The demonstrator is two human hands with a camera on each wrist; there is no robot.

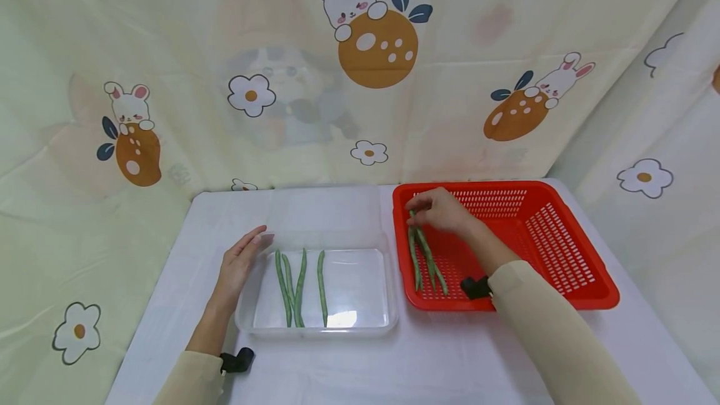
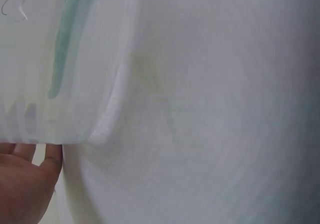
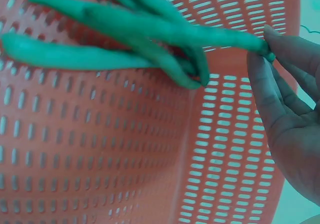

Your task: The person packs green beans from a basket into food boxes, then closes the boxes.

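Observation:
My right hand reaches into the red basket at its left end. Between thumb and fingertips it pinches the end of a green bean, seen closely in the right wrist view. Several more green beans lie beneath and beside that one in the basket. At the left, my left hand rests along the left side of a clear plastic container, its fingers fairly straight at the upper left corner. Several green beans lie lengthwise inside the container, most of them toward its left half.
Both containers stand side by side on a white-covered table. Behind them a printed curtain with rabbits and flowers hangs down to the table's back edge. A clear lid-like sheet lies behind the plastic container.

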